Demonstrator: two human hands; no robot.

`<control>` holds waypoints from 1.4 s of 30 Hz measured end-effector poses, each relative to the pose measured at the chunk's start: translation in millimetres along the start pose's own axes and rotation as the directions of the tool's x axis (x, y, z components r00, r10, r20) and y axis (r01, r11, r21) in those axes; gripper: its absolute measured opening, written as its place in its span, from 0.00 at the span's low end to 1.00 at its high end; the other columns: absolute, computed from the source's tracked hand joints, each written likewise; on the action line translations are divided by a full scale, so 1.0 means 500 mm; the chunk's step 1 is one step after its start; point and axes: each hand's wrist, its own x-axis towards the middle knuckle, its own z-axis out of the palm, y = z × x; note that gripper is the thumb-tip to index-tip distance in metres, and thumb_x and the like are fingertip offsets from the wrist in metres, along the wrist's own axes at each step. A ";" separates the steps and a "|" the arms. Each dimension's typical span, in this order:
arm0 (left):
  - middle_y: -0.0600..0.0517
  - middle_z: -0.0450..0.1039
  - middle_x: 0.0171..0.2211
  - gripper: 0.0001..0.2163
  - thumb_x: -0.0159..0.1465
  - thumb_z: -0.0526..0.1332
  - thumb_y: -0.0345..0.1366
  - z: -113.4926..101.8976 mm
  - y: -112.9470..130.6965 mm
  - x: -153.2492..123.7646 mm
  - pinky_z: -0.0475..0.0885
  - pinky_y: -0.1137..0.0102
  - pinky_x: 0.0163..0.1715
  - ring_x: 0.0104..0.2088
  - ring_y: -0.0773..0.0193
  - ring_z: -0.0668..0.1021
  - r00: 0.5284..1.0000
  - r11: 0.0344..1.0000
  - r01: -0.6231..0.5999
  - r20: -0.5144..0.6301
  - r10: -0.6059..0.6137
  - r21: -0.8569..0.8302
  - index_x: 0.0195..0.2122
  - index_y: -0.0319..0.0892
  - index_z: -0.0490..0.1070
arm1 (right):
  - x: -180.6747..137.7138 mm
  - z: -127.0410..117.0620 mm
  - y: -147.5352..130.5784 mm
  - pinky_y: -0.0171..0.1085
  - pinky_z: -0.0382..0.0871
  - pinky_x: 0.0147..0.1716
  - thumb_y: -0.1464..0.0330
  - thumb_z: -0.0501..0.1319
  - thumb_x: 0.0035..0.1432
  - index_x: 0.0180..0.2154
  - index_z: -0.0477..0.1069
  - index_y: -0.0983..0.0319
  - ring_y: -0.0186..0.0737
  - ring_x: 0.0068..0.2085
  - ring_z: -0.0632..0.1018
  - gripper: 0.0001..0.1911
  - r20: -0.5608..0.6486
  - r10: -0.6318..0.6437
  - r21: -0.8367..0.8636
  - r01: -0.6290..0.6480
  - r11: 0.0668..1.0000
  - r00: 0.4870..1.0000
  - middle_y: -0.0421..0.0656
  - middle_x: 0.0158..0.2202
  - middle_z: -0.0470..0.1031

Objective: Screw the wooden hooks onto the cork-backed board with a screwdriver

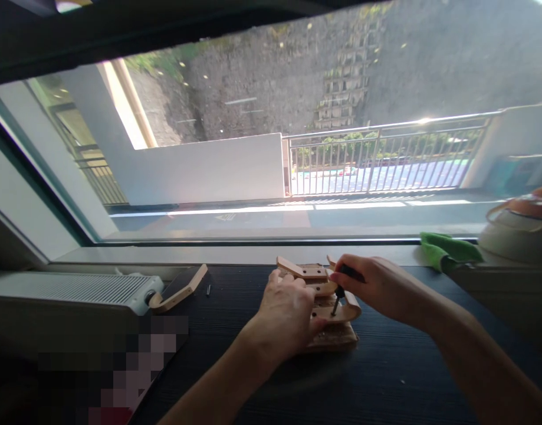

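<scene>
A rough-edged wooden board (335,340) lies flat in the lower middle of the frame, partly covered, bearing pale curved wooden strips (348,313) with dark spots along them. A dark-handled screwdriver (340,293) stands slightly tilted, its metal shaft pointing down at the nearest strip.

Dark grained tabletop (398,348), woody bits on it
Chunky board (335,339) with bent wooden strips (312,273) on it, plus a loose strip (184,297) by the left edge and a tiny dark piece (208,290) near it.
</scene>
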 end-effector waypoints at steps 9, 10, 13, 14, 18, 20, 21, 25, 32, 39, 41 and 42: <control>0.51 0.77 0.28 0.12 0.63 0.52 0.37 0.052 -0.014 0.056 0.62 0.69 0.28 0.29 0.61 0.77 0.993 0.992 -0.114 0.033 0.116 -0.044 0.27 0.44 0.73 | -0.003 -0.013 -0.023 0.35 0.48 0.25 0.58 0.54 0.62 0.32 0.72 0.60 0.34 0.25 0.68 0.14 -0.053 0.021 -0.083 -0.026 0.996 0.998 0.40 0.23 0.71; 0.52 0.77 0.29 0.12 0.63 0.52 0.38 0.060 -0.020 0.058 0.61 0.70 0.27 0.28 0.62 0.76 0.993 0.991 -0.118 0.004 0.118 -0.058 0.28 0.45 0.72 | -0.003 -0.013 -0.026 0.35 0.47 0.25 0.58 0.53 0.62 0.32 0.71 0.60 0.34 0.25 0.69 0.15 -0.067 0.026 -0.107 -0.033 0.994 0.997 0.40 0.23 0.71; 0.53 0.77 0.30 0.11 0.63 0.53 0.39 0.075 -0.032 0.062 0.61 0.70 0.28 0.29 0.62 0.76 0.992 0.989 -0.124 -0.013 0.124 -0.085 0.30 0.46 0.72 | -0.007 -0.015 -0.034 0.35 0.47 0.25 0.59 0.53 0.63 0.33 0.72 0.60 0.35 0.26 0.70 0.14 -0.079 0.006 -0.133 -0.016 0.991 0.997 0.40 0.24 0.72; 0.53 0.77 0.30 0.11 0.63 0.52 0.39 0.077 -0.032 0.062 0.62 0.70 0.29 0.29 0.62 0.76 0.993 0.990 -0.115 -0.009 0.114 -0.088 0.30 0.46 0.73 | -0.010 -0.015 -0.035 0.34 0.48 0.26 0.60 0.53 0.63 0.34 0.72 0.60 0.36 0.27 0.71 0.13 -0.070 -0.023 -0.125 0.014 0.992 0.997 0.40 0.25 0.73; 0.51 0.77 0.29 0.14 0.64 0.50 0.42 0.073 -0.024 0.064 0.62 0.68 0.30 0.29 0.61 0.76 0.996 0.997 -0.024 0.086 0.030 -0.068 0.29 0.45 0.73 | -0.020 -0.019 -0.039 0.34 0.51 0.28 0.62 0.57 0.61 0.41 0.72 0.58 0.38 0.32 0.73 0.10 -0.037 -0.162 -0.072 0.159 0.985 0.986 0.40 0.30 0.76; 0.50 0.77 0.30 0.14 0.63 0.52 0.43 0.071 -0.022 0.066 0.62 0.68 0.30 0.30 0.59 0.77 0.993 0.999 -0.005 0.117 0.011 -0.051 0.29 0.45 0.73 | -0.018 -0.019 -0.041 0.34 0.52 0.29 0.62 0.57 0.61 0.42 0.71 0.59 0.37 0.32 0.73 0.10 -0.024 -0.193 -0.055 0.191 0.980 0.981 0.41 0.32 0.76; 0.49 0.77 0.31 0.13 0.63 0.52 0.43 0.071 -0.023 0.067 0.62 0.67 0.30 0.31 0.58 0.77 0.993 0.999 -0.007 0.118 0.013 -0.049 0.30 0.45 0.73 | -0.017 -0.018 -0.041 0.33 0.52 0.29 0.63 0.56 0.62 0.41 0.71 0.59 0.37 0.32 0.72 0.10 -0.015 -0.196 -0.052 0.195 0.979 0.981 0.41 0.32 0.76; 0.49 0.77 0.34 0.12 0.63 0.52 0.42 0.075 -0.028 0.070 0.62 0.67 0.30 0.34 0.57 0.77 0.995 0.998 -0.045 0.090 0.049 -0.048 0.30 0.45 0.73 | -0.005 -0.012 -0.035 0.33 0.50 0.27 0.61 0.56 0.62 0.38 0.71 0.61 0.35 0.30 0.71 0.11 -0.023 -0.163 -0.065 0.161 0.985 0.986 0.41 0.30 0.75; 0.49 0.76 0.31 0.09 0.61 0.54 0.39 0.068 -0.026 0.066 0.60 0.67 0.29 0.32 0.57 0.76 0.993 0.998 -0.045 0.108 0.049 -0.039 0.26 0.44 0.70 | 0.011 0.001 -0.011 0.34 0.50 0.26 0.55 0.54 0.63 0.35 0.70 0.62 0.37 0.29 0.71 0.17 -0.101 -0.021 -0.110 0.009 0.994 0.995 0.42 0.26 0.73; 0.49 0.76 0.32 0.10 0.62 0.53 0.41 0.070 -0.027 0.070 0.60 0.67 0.29 0.33 0.57 0.76 0.992 0.998 -0.052 0.117 0.055 -0.027 0.28 0.44 0.71 | -0.005 -0.004 -0.030 0.33 0.50 0.27 0.62 0.55 0.63 0.42 0.69 0.58 0.36 0.30 0.72 0.09 -0.072 -0.136 -0.090 0.129 0.988 0.988 0.39 0.29 0.75; 0.49 0.76 0.32 0.12 0.62 0.52 0.42 0.072 -0.028 0.071 0.61 0.67 0.29 0.33 0.57 0.76 0.990 0.999 -0.037 0.135 0.040 -0.026 0.30 0.44 0.72 | -0.009 -0.005 -0.035 0.33 0.50 0.27 0.61 0.55 0.62 0.40 0.69 0.58 0.36 0.29 0.72 0.09 -0.046 -0.191 -0.109 0.185 0.977 0.981 0.39 0.29 0.75; 0.49 0.77 0.33 0.13 0.62 0.52 0.43 0.073 -0.028 0.071 0.61 0.67 0.29 0.33 0.57 0.77 0.990 0.999 -0.026 0.139 0.028 -0.021 0.30 0.44 0.72 | -0.010 -0.005 -0.038 0.33 0.49 0.26 0.61 0.55 0.62 0.39 0.69 0.58 0.36 0.29 0.72 0.09 -0.036 -0.202 -0.119 0.196 0.973 0.979 0.40 0.29 0.75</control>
